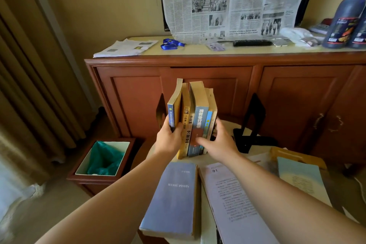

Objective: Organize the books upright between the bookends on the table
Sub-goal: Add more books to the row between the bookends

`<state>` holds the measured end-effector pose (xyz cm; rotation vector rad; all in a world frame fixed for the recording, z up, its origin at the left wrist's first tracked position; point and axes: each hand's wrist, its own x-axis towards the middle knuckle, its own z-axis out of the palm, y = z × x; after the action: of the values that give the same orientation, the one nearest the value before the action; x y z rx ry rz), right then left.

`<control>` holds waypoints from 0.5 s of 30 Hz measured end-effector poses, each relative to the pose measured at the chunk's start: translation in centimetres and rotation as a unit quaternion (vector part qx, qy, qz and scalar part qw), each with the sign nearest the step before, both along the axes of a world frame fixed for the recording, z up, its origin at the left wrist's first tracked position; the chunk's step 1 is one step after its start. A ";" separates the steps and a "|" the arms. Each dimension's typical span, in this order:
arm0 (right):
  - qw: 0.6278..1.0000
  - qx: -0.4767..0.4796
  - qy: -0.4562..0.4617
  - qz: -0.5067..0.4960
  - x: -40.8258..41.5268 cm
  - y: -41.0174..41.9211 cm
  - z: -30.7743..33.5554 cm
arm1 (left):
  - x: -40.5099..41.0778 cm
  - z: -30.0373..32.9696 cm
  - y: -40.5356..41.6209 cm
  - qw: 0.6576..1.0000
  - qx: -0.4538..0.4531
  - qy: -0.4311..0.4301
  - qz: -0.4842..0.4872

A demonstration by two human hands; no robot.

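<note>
Hands [195, 137] flank upright books [193, 119], left gripping the end one.

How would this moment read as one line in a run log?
left hand: grips blue book | right hand: open against row | right bookend: apart from row | flat book: not yet shelved

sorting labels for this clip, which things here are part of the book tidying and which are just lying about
Part of the job:
upright books
left bookend
right bookend
flat blue book
open book
left hand
right hand

Just lying about:
newspaper
dark bottles
blue lanyard
remote
waste bin
</note>
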<state>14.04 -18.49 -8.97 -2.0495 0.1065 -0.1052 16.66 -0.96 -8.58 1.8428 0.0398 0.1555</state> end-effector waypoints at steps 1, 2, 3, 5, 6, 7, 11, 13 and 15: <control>1.000 0.014 -0.006 0.000 0.3 0.1 -0.3 | 0.3 -0.6 -0.1 1.000 -0.015 0.004 -0.012; 1.000 0.027 -0.012 -0.002 0.5 0.3 -0.7 | 0.5 -1.0 -0.1 0.999 -0.028 0.007 -0.028; 0.999 0.037 -0.018 -0.004 0.6 0.5 -1.1 | 0.7 -1.6 -0.1 0.998 -0.040 0.008 -0.049; 0.998 0.056 -0.031 -0.004 0.9 0.9 -2.1 | 1.3 -2.7 0.0 0.994 -0.069 0.016 -0.083; 0.997 0.062 -0.037 -0.004 0.9 1.1 -2.5 | 1.3 -2.9 0.1 0.992 -0.083 0.022 -0.093; 0.997 0.068 -0.045 -0.002 0.8 1.2 -2.7 | 1.4 -3.2 0.1 0.990 -0.095 0.026 -0.103; 0.996 0.069 -0.061 -0.006 1.2 2.1 -3.7 | 2.3 -3.9 -0.2 0.987 -0.120 0.037 -0.097; 0.997 0.054 -0.061 -0.009 1.5 2.7 -4.0 | 3.1 -4.2 -0.4 0.986 -0.136 0.044 -0.085; 0.997 0.047 -0.055 -0.008 1.8 3.0 -4.3 | 3.7 -4.5 -0.4 0.986 -0.140 0.044 -0.074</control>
<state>15.79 -15.47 -13.29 -1.9454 0.0591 -0.2195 20.35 -1.34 -13.12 1.5632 -0.0142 -0.0354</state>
